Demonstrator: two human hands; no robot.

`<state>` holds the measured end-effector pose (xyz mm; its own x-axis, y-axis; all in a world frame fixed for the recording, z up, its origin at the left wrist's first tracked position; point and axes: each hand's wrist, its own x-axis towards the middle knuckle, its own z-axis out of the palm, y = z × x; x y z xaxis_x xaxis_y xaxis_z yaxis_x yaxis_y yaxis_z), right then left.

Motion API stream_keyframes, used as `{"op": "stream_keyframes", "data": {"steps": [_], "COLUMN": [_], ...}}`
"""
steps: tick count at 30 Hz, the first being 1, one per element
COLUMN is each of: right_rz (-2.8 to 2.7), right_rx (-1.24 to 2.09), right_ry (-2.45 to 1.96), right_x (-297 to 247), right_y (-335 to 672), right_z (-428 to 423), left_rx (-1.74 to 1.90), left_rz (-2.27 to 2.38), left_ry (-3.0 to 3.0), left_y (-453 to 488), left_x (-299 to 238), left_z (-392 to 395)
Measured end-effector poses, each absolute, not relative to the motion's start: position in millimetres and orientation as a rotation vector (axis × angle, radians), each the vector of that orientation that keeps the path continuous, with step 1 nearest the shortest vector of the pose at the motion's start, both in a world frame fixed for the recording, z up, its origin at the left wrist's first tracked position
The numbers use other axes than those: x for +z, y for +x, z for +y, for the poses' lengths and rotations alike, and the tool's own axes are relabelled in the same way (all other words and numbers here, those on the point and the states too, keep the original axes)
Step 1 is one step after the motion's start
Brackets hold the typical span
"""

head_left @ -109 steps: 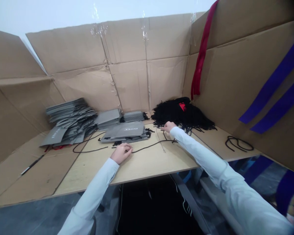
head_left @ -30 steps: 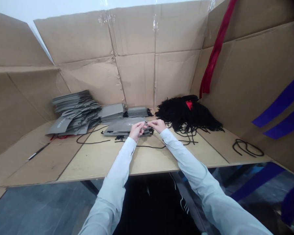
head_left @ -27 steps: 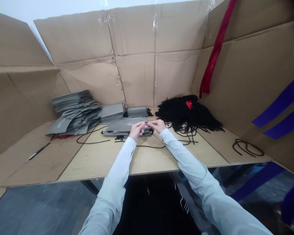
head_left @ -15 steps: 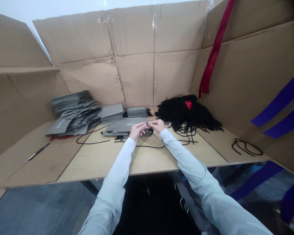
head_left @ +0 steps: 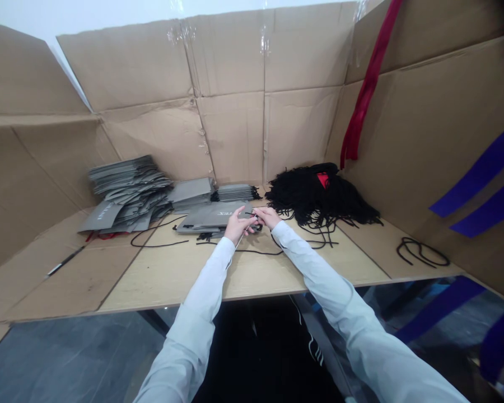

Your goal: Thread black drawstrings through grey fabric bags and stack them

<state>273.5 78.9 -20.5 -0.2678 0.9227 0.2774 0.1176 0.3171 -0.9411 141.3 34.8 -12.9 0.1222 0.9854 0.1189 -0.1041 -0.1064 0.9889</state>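
Note:
My left hand (head_left: 235, 226) is closed around a thin pale rod (head_left: 244, 233) that slants up toward my other hand, its thumb raised. Right beside it, my right hand (head_left: 269, 217) pinches a black cord (head_left: 273, 239), which trails down past the wrist. A short dark piece of cord shows between the fingertips; how cord and rod meet is too small to tell. Just behind and under both hands lies a small pile of grey bags (head_left: 210, 215) with white lettering, black cord ends sticking out at the sides.
At the back left a tall, uneven stack of grey bags (head_left: 130, 187) leans beside lower stacks (head_left: 191, 193). A heap of black cords (head_left: 315, 193) lies at the back right. A pen (head_left: 65, 262) and a loose cord loop (head_left: 422, 252) rest near the sides. Cardboard walls (head_left: 231, 134) enclose the table.
My left hand has opened its thumb upward and shifted slightly toward the right. The pale rod now reaches up to my right fingertips. My right hand has moved slightly left and down.

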Motion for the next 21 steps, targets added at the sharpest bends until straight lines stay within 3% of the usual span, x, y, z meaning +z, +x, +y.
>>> {"op": "stream_keyframes", "data": {"steps": [12,21], "right_rz": [-1.355,-1.316], "right_rx": [1.371,1.373], "right_ry": [-1.001,-1.032], "right_x": [-8.1,-8.5], "right_y": [273.6,279.0], "right_z": [69.3,74.8], "left_rx": [1.241,1.267], "left_rz": [1.047,1.085], "left_ry": [1.357,1.37], "left_y": [143.7,140.2], "left_x": [-11.7,-13.3], "left_z": [33.2,38.0]}}
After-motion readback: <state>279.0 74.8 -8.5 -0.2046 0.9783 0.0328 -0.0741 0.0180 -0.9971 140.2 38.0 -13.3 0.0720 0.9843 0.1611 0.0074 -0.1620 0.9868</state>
